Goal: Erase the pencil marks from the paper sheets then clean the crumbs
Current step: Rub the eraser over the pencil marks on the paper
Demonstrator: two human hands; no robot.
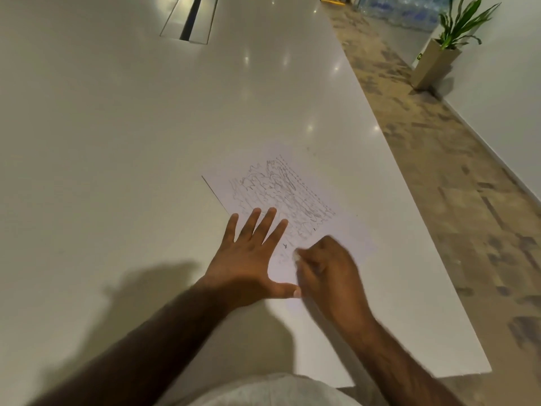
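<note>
A glossy white tabletop (102, 142) fills the left and middle of the view, with ceiling lights mirrored on it as soft spots and a long cable slot (190, 19) sunk into its far part. A dark shadow of the arms lies on it at the near left. The left hand (248, 253) lies flat with fingers spread and straight, its grip released. The palm and fingertips press the near left part of the paper sheet (348, 230), and the thumb points right along its near edge. The sheet lies askew near the tabletop's right edge, and grey pencil marks (281, 194) cover most of its middle and far part. Just right of the left hand, the right hand (328, 265) rests on the near part of the sheet, its grip curled around a small pale eraser (296, 255), blurred, which touches the paper. A grey garment (263, 388) shows at the bottom edge. Right of the tabletop runs a mottled brown and grey floor (439, 159). Far along it stands a tall square planter (436, 65) with a green plant (459, 22), set against a pale wall (509, 112).
</note>
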